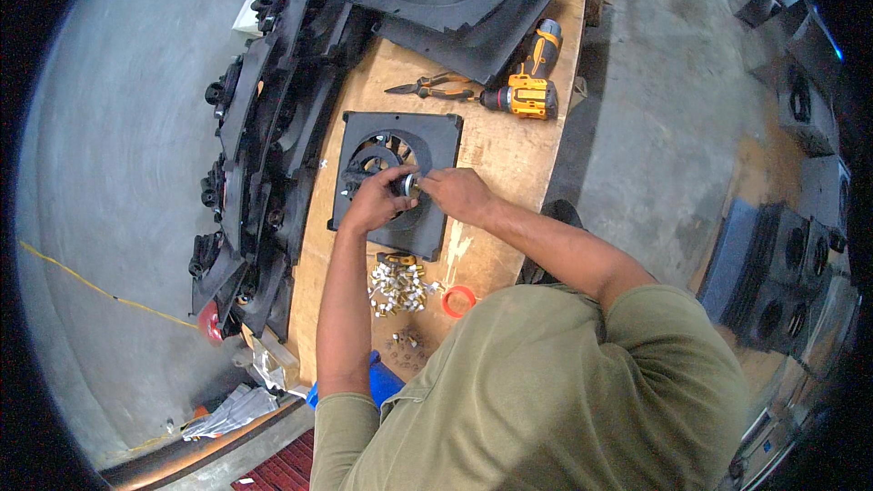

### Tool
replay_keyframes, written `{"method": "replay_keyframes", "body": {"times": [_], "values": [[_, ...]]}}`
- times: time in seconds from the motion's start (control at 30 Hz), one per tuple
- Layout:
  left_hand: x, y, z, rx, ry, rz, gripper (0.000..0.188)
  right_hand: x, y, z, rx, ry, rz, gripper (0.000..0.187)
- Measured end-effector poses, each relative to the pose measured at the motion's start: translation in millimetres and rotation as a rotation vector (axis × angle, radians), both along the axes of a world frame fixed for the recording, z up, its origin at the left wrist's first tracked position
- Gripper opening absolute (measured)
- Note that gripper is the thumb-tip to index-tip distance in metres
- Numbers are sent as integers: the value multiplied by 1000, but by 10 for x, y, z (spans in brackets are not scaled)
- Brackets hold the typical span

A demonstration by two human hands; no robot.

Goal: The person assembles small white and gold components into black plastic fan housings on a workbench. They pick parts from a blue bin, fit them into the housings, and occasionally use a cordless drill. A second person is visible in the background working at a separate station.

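Note:
A square black plastic panel (444,141) with a round, ribbed opening lies flat on the wooden table in front of me. Over its middle, my left hand (377,202) is closed around a small black round part (400,186) with a whitish face. The fingers hide most of that part. From the right, my right hand (457,194) reaches in with its fingertips pinched together against the whitish face. Whatever sits between those fingertips is too small to make out. Just below the panel lies a pile of small white and brass-coloured fittings (397,291).
A yellow and black cordless drill (532,95) and orange-handled pliers (436,88) lie beyond the panel. More black panels (482,9) are stacked at the far end; a row of others (264,127) lines the left edge. An orange-red ring (458,293) rests near my body.

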State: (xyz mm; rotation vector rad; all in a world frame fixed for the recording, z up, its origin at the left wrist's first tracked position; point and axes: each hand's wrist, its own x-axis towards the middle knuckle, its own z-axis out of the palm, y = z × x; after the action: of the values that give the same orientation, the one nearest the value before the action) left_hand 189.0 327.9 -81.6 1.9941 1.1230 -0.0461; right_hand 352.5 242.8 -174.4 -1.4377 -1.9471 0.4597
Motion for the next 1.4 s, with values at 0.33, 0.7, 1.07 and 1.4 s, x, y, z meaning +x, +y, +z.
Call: {"method": "replay_keyframes", "body": {"times": [0.33, 0.7, 1.07, 1.4], "values": [[11, 5, 8, -57, 6, 46, 59, -42, -19, -24, -132, 151, -66, 26], [41, -21, 55, -44, 21, 43, 59, -135, -24, -118, -129, 245, -106, 28], [60, 1, 80, -116, 64, 79, 60, -51, -6, 57, -228, 342, -77, 31], [48, -5, 69, -179, -8, 117, 59, -118, -33, 110, -301, 244, -141, 31]]}}
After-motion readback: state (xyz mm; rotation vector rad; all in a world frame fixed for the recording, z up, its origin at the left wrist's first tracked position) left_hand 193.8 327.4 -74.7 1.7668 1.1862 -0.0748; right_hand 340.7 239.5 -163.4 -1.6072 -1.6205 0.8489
